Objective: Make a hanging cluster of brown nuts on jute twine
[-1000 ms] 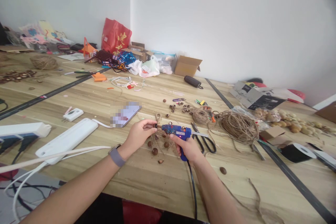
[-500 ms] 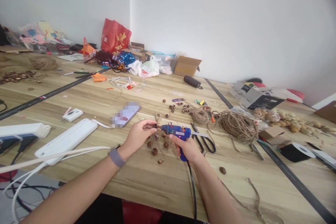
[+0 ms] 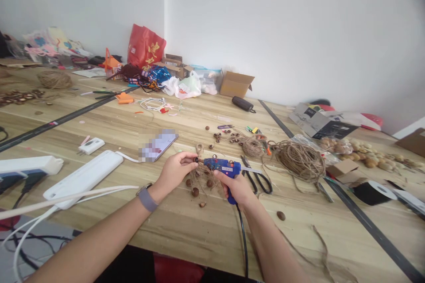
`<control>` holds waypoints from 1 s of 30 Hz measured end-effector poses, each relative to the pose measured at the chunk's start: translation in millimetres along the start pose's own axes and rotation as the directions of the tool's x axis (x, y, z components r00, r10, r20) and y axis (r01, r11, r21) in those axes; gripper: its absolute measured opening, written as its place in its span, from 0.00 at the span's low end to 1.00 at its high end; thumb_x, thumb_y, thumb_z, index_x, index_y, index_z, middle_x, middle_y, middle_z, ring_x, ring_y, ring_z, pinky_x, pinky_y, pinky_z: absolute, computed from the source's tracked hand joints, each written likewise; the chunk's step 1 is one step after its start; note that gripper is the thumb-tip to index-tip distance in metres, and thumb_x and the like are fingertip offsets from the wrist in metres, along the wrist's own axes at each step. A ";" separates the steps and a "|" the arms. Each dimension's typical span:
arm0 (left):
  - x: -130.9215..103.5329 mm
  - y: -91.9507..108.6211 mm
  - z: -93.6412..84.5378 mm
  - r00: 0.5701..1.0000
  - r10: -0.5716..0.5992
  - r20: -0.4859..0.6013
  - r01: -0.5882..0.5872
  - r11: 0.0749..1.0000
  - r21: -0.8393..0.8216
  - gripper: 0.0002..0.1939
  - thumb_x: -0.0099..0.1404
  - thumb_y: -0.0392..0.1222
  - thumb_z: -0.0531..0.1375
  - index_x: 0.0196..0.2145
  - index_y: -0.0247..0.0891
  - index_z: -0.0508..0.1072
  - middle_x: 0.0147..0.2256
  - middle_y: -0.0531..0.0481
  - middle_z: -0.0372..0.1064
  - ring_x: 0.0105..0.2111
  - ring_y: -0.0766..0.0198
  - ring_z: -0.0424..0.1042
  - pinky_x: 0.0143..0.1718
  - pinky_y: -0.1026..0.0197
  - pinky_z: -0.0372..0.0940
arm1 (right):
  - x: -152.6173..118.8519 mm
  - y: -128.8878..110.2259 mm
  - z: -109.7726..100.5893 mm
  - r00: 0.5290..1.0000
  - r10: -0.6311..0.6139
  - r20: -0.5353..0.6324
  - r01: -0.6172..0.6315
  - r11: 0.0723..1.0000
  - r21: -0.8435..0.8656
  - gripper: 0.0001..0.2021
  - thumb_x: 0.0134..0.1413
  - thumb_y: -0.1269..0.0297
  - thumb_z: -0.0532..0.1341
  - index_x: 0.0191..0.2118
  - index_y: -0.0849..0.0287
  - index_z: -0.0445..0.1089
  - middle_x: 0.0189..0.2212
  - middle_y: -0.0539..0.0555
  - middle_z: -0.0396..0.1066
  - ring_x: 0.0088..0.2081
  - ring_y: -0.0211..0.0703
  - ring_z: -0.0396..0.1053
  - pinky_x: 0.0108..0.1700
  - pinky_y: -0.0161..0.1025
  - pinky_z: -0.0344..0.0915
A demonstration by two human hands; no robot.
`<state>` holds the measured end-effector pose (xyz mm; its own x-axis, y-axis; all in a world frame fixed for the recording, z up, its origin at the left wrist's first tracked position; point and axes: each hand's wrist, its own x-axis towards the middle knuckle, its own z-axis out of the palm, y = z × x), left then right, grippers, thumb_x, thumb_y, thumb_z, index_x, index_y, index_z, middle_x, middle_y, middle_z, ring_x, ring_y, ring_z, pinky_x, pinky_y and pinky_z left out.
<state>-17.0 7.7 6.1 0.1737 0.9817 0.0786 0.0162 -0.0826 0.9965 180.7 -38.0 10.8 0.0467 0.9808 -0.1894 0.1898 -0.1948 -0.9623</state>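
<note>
My right hand [image 3: 239, 189] grips a blue hot glue gun [image 3: 227, 168] by its handle, with a small red light showing on its side. A white glue stick [image 3: 254, 169] juts from its back end. Between my left thumb and fingers is a small dark-brown nut shell [image 3: 196, 160]; my left hand [image 3: 179, 169] is pinched around it. The gun's nozzle points left, at or very near this shell; contact is hard to make out. Below both hands hang or lie twine strands with round brown nuts [image 3: 195, 192], partly hidden by the gun.
Black-handled scissors [image 3: 264, 182] lie right of the gun. Twine coils [image 3: 300, 161] and nut shells [image 3: 232, 136] sit beyond. A phone [image 3: 162, 143] and white power strip [image 3: 84, 179] are at left. The gun's black cord [image 3: 243, 239] runs off the front edge.
Hardly anything differs. Both hands keep their places, the glue gun's nozzle still at the nut shell; the whole view has shifted very slightly.
</note>
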 end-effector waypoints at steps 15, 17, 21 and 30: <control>0.8 -3.4 0.2 1.000 0.017 -0.006 -0.017 1.000 -0.005 0.16 0.52 0.41 0.66 0.40 0.35 0.77 0.37 0.44 0.80 0.40 0.54 0.78 0.46 0.52 0.71 | -0.4 -4.7 2.5 1.000 0.020 -0.009 -0.020 1.000 -0.001 0.27 0.34 0.40 0.67 0.12 0.54 0.56 0.07 0.45 0.55 0.11 0.30 0.52 0.15 0.32 0.52; 0.8 -3.8 0.1 1.000 0.018 -0.001 -0.018 1.000 -0.004 0.16 0.52 0.41 0.66 0.40 0.36 0.77 0.38 0.44 0.80 0.40 0.54 0.78 0.46 0.52 0.71 | -0.4 -4.6 2.5 1.000 0.025 -0.012 -0.025 1.000 0.001 0.28 0.34 0.39 0.68 0.11 0.54 0.55 0.07 0.45 0.54 0.11 0.30 0.51 0.15 0.32 0.52; 1.1 -3.9 0.0 1.000 0.012 -0.001 -0.012 1.000 -0.007 0.16 0.51 0.41 0.66 0.39 0.36 0.77 0.38 0.44 0.80 0.40 0.54 0.78 0.46 0.52 0.71 | 0.6 -1.1 1.4 1.000 0.020 -0.009 -0.020 1.000 0.003 0.28 0.36 0.40 0.68 0.11 0.55 0.56 0.07 0.45 0.55 0.12 0.30 0.52 0.16 0.31 0.53; 2.0 -2.7 -0.2 1.000 -0.013 -0.014 0.013 1.000 -0.025 0.16 0.51 0.40 0.66 0.39 0.36 0.76 0.36 0.45 0.80 0.40 0.54 0.78 0.46 0.51 0.71 | 3.8 1.0 2.0 0.999 0.043 0.028 -0.045 0.997 0.063 0.24 0.35 0.40 0.69 0.19 0.59 0.68 0.16 0.50 0.69 0.16 0.31 0.59 0.16 0.30 0.55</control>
<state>-16.9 9.9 3.6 0.1595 0.9850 0.0660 -0.0067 -0.0658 0.9978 179.1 -34.5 8.7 0.0278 0.9713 -0.2363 0.1252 -0.2379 -0.9632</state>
